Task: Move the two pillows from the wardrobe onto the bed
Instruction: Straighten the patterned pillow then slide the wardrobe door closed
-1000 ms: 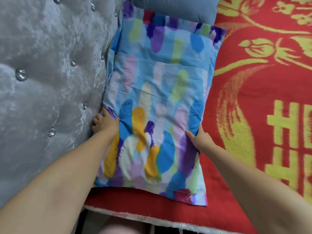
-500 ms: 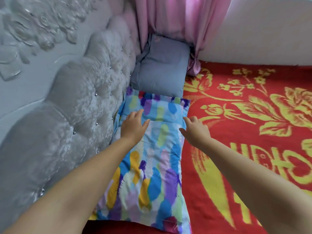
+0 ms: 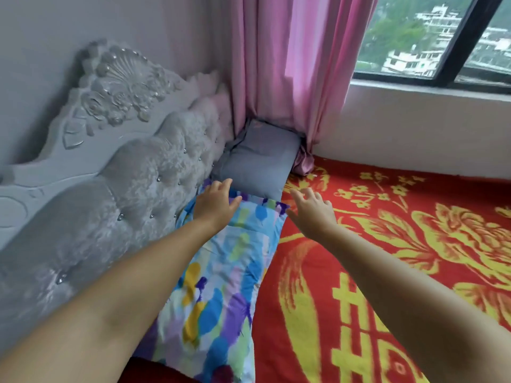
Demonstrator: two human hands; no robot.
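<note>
Up by the tufted grey velvet headboard (image 3: 132, 189), the long feather-print pillow in blue, yellow and purple (image 3: 221, 286) lies flat on the red bed blanket with yellow flowers (image 3: 387, 258). Its far end touches the plain grey-blue pillow (image 3: 257, 167), which sits in the corner under the pink curtain (image 3: 290, 64). The left hand (image 3: 214, 205) rests flat on the patterned pillow's far end, fingers straight, holding nothing. The right hand (image 3: 313, 210) is spread at that pillow's far right corner, gripping nothing.

Pink curtain (image 3: 290, 64), window (image 3: 442, 37), tufted headboard (image 3: 124, 175)
</note>
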